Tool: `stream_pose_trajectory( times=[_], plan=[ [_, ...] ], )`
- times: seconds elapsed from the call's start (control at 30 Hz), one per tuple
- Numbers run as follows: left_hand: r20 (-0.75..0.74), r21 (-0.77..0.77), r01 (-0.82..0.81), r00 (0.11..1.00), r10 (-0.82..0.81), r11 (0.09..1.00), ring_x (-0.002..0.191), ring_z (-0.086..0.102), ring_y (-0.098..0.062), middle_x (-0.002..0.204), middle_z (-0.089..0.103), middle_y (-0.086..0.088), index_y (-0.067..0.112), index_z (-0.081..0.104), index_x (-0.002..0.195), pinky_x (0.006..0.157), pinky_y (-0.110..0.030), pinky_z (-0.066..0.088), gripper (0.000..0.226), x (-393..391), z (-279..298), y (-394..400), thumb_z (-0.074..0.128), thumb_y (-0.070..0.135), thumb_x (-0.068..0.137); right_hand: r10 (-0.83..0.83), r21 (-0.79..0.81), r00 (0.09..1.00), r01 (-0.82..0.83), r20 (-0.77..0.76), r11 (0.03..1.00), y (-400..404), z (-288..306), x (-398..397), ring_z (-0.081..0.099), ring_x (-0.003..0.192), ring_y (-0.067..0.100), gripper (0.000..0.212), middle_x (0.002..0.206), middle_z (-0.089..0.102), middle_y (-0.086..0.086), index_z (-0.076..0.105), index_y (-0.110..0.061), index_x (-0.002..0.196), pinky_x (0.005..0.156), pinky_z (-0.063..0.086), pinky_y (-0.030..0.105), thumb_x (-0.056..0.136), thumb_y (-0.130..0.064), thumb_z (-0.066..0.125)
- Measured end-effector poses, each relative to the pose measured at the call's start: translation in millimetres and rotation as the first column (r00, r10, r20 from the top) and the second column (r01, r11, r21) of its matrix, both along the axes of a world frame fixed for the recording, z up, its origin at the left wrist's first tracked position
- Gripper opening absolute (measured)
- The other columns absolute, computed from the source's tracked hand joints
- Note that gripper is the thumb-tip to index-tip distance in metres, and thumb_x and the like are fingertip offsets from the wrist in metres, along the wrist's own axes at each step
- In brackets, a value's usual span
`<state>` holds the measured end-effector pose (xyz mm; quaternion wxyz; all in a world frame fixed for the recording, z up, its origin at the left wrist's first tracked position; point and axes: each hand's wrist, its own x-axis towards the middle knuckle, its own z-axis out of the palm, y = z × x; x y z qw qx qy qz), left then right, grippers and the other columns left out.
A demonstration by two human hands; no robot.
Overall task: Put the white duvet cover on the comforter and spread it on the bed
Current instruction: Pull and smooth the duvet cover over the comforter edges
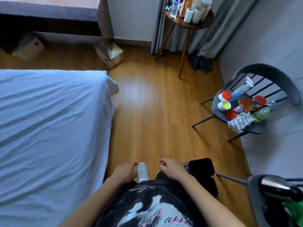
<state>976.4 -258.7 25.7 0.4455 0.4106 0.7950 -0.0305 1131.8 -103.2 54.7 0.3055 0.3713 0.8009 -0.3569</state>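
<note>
The bed [49, 128] fills the left side, covered by a wrinkled white sheet that reaches its corner. I cannot tell from here whether that cloth is the duvet cover, and no separate comforter shows. I stand on the wooden floor beside the bed's right edge. My left hand [125, 171] hangs in front of my waist with loosely curled fingers and holds nothing. My right hand [170, 167] hovers level with it, fingers relaxed, also holding nothing. Neither hand touches the bed.
A dark chair [255, 128] with bottles and cups on it stands at right by the wall. A round side table [190, 24] on thin legs stands ahead, near grey curtains. A cardboard box [109, 54] sits past the bed corner. Another chair [255, 202] is at lower right.
</note>
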Motion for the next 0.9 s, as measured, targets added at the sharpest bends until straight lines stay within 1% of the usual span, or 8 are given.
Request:
stream_pose_trajectory(
  times=[0.13,0.3,0.47,0.6,0.67,0.73,0.83,0.9],
  plan=[
    [-0.004,-0.003,0.046,0.999,-0.046,0.999,0.124,0.052,-0.025,0.141,0.053,-0.005,0.022,0.039,0.145,0.096,-0.036,0.045,0.049,-80.0,8.0,81.4,0.040,0.040,0.100,-0.017,0.014,0.999,0.017,0.032,1.000,80.3,5.7,-68.3,0.054,0.119,0.024,0.040,0.133,0.058,0.002,0.051,-0.020,0.136,0.092,0.042,0.033,0.099,-0.033,0.045],
    [0.041,-0.005,-0.098,0.994,0.098,0.995,0.124,0.053,-0.022,0.139,0.054,-0.004,0.020,0.042,0.143,0.098,-0.036,0.046,0.047,-190.1,-9.0,162.8,0.044,0.039,0.100,0.066,-0.033,0.995,-0.063,0.080,0.997,185.3,-21.4,-182.9,0.056,0.116,0.024,0.039,0.130,0.060,0.005,0.054,-0.020,0.133,0.093,0.044,0.032,0.097,-0.031,0.048],
    [0.045,-0.120,-0.270,0.960,0.277,0.955,0.130,0.048,-0.021,0.144,0.049,-0.004,0.017,0.041,0.144,0.101,-0.031,0.042,0.046,-319.8,-28.5,237.1,0.042,0.031,0.101,0.210,-0.064,0.974,-0.204,0.089,0.977,312.6,-50.4,-346.2,0.057,0.113,0.027,0.035,0.127,0.062,0.006,0.057,-0.017,0.127,0.092,0.046,0.034,0.096,-0.029,0.047],
    [0.029,-0.141,-0.515,0.852,0.523,0.846,0.123,0.053,-0.024,0.139,0.054,-0.006,0.016,0.049,0.137,0.100,-0.035,0.042,0.043,-417.4,-15.9,287.6,0.045,0.035,0.098,0.357,-0.043,0.925,-0.354,0.133,0.934,407.5,-41.4,-487.8,0.054,0.120,0.025,0.042,0.135,0.058,0.005,0.052,-0.016,0.136,0.091,0.043,0.031,0.098,-0.031,0.043],
    [0.035,-0.085,-0.625,0.776,0.629,0.776,0.114,0.057,-0.026,0.127,0.061,-0.005,0.014,0.057,0.125,0.091,-0.031,0.043,0.033,-465.7,-2.0,312.4,0.047,0.031,0.098,0.426,-0.014,0.896,-0.427,0.127,0.904,445.7,-27.5,-565.5,0.055,0.118,0.025,0.042,0.134,0.058,0.004,0.050,-0.016,0.137,0.085,0.043,0.029,0.099,-0.031,0.043],
    [0.037,-0.046,-0.707,0.704,0.709,0.705,0.111,0.058,-0.027,0.122,0.063,-0.004,0.013,0.059,0.121,0.084,-0.030,0.040,0.029,-510.6,10.2,334.2,0.046,0.027,0.099,0.464,0.029,0.880,-0.469,0.097,0.883,472.4,-16.2,-638.4,0.057,0.116,0.026,0.040,0.131,0.060,0.005,0.052,-0.015,0.136,0.088,0.045,0.032,0.100,-0.031,0.042],
    [0.044,-0.020,-0.812,0.582,0.812,0.583,0.113,0.057,-0.025,0.126,0.062,-0.004,0.016,0.059,0.124,0.087,-0.030,0.042,0.032,-578.7,6.1,357.0,0.046,0.031,0.099,0.451,0.100,0.892,-0.450,0.014,0.887,497.8,-11.9,-743.4,0.058,0.115,0.025,0.036,0.127,0.062,0.006,0.055,-0.015,0.132,0.092,0.048,0.035,0.100,-0.029,0.043],
    [0.055,-0.041,-0.842,0.536,0.842,0.539,0.116,0.056,-0.025,0.128,0.061,-0.003,0.017,0.057,0.126,0.091,-0.030,0.042,0.033,-625.1,-8.3,368.0,0.044,0.030,0.098,0.477,0.099,0.879,-0.475,0.003,0.875,504.6,-18.5,-809.2,0.058,0.114,0.024,0.035,0.127,0.063,0.005,0.056,-0.016,0.130,0.090,0.048,0.033,0.100,-0.028,0.044]
  ],
)
